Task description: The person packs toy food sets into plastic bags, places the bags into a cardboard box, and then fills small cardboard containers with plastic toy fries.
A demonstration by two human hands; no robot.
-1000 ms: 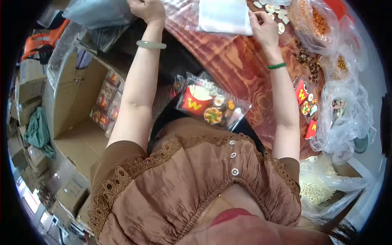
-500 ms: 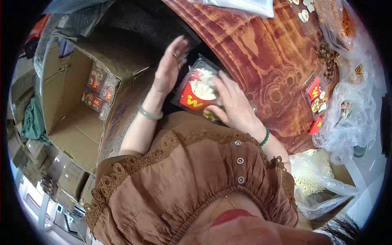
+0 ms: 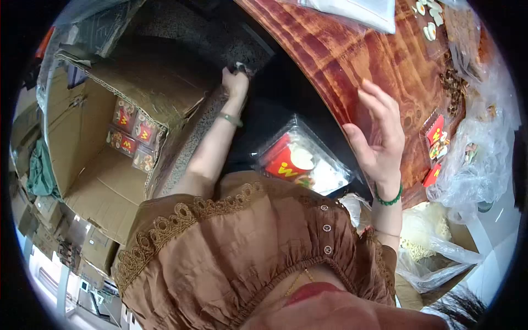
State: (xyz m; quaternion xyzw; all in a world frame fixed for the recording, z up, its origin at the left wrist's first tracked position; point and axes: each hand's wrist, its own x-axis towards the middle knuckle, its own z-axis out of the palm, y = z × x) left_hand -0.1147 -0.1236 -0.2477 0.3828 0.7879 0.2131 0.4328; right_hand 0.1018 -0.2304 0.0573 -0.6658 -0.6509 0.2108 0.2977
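My left hand (image 3: 236, 85), with a pale green bangle at the wrist, is stretched out beyond the cardboard box. Its fingers are curled; a small whitish bit shows at them, too small to name. Over the wooden table's edge my right hand (image 3: 382, 132) is raised, fingers apart, holding nothing. Between my arms, a clear plastic package (image 3: 301, 160) lies tilted on the dark area at my lap, touched by neither hand. Inside it are a red fries carton with a yellow logo, white pieces and a small colourful item.
An open cardboard box (image 3: 102, 181) at left holds several similar red packages (image 3: 132, 129). On the wooden table (image 3: 330, 60) are a white plastic-wrapped bundle (image 3: 363, 12), egg-like pieces (image 3: 430, 30), red carton pieces (image 3: 434, 132) and clear bags (image 3: 478, 159). A bag of cream-coloured pieces (image 3: 426, 234) stands lower right.
My left hand has reached farther away and its fingers have curled. The right hand has let go of the package and risen to the right. The package now lies lower and turned.
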